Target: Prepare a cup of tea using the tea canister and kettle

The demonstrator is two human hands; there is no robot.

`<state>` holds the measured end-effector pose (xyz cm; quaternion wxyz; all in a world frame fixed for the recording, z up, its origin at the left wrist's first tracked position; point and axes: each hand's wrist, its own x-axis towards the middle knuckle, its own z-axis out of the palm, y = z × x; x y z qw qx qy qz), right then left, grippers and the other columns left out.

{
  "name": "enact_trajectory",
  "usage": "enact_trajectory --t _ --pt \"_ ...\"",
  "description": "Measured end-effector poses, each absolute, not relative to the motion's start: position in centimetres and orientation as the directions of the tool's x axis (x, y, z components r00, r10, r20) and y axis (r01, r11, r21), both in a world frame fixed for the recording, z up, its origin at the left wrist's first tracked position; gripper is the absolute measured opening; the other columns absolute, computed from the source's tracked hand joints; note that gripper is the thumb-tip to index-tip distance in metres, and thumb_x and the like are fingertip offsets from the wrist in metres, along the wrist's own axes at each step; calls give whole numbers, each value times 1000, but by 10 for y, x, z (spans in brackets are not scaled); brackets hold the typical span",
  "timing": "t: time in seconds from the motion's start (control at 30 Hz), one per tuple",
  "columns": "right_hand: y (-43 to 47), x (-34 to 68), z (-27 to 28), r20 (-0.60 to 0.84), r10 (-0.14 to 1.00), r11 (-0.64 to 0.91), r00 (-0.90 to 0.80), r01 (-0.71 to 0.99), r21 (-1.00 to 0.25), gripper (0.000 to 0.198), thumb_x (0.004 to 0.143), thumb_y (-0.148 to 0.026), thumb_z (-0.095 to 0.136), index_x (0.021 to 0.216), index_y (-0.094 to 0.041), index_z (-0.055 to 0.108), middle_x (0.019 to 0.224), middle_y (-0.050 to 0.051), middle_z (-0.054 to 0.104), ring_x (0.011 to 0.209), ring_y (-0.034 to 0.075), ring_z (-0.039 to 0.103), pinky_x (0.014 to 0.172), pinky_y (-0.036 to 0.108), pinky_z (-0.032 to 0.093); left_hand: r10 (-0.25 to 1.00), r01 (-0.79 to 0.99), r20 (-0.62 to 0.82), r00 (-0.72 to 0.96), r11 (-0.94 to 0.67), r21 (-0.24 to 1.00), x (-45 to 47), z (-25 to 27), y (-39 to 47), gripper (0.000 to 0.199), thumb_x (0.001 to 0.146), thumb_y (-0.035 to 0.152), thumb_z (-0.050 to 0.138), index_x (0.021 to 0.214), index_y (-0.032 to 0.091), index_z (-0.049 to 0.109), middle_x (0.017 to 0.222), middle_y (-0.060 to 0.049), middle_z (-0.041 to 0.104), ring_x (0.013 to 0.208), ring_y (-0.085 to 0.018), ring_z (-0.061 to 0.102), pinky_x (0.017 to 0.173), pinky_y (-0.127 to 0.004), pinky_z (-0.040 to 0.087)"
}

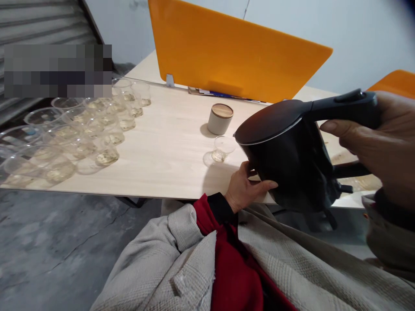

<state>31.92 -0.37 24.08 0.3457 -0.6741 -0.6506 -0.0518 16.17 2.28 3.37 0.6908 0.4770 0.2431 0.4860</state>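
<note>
A black electric kettle (pixel 292 164) with a flat lid is tilted above the table's front edge, its spout toward the left. My right hand (pixel 389 142) is wrapped round its handle at the right. Low on the kettle's near left side is my left hand (pixel 244 188), the thumb lying across the black wall and the other fingers partly hidden behind it. Just beyond the spout stands a clear plastic cup (pixel 223 149) with some pale bits at its bottom. Behind that cup sits a light grey canister (pixel 220 119) with a wooden lid.
Several clear cups (pixel 106 151) with pale contents stand in rows on the left of the wooden table (pixel 162 151). An orange divider panel (pixel 240 52) rises along the back, with flat items at its foot. Grey concrete floor (pixel 65 242) shows below the table's front edge.
</note>
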Motion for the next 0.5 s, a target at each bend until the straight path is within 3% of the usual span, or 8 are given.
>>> enact_trajectory --t 0.37,0.5 --pt "2 318 244 535 843 153 59 927 -343 14 91 -39 84 93 -26 78 68 -5 61 61 6 49 43 15 33 912 -439 130 388 59 896 163 31 23 77 66 51 97 122 16 58 120 -15 73 114 -33 72 87 -47 67" --pt "-2 316 243 518 851 141 89 911 -387 13 92 -40 83 96 -28 78 74 -3 64 68 9 55 43 16 36 905 -446 139 403 61 893 162 32 22 75 67 49 97 123 16 59 121 -15 73 113 -32 72 88 -48 67"
